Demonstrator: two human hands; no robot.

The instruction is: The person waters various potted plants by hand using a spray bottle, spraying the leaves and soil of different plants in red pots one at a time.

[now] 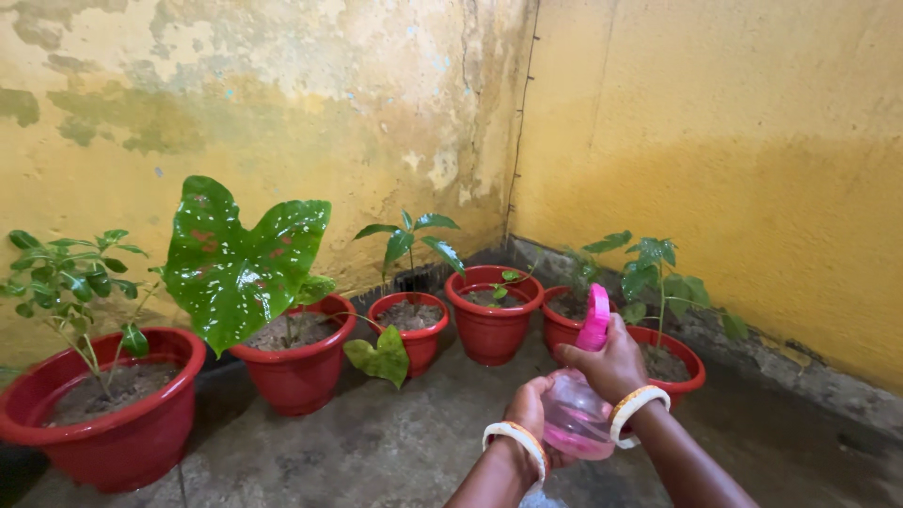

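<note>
Both hands hold a pink spray bottle (576,414) low in the middle of the view, above a rough grey concrete floor (376,442). The bottle's body is clear pink plastic, rounded and bulbous, with liquid tinting it; its opaque pink spray head (596,320) is narrow and rises from the top. The long axis runs nearly upright, leaning a little to the right, and the head points away from the person, toward the pots in the corner.

The left hand (529,414) is curled around the bottle's lower side, cupping it from beneath. The right hand (611,362) is closed around the neck just below the spray head. Each wrist carries a smooth white bangle edged in orange.

Six round red plastic pots stand in a curved row along the walls, glossy with rolled rims, filled with dark soil. The second pot from the left (299,362) bears a large heart-shaped leaf (240,268), green with pale speckles. The walls (734,141) are yellow plaster, stained and flaking.
</note>
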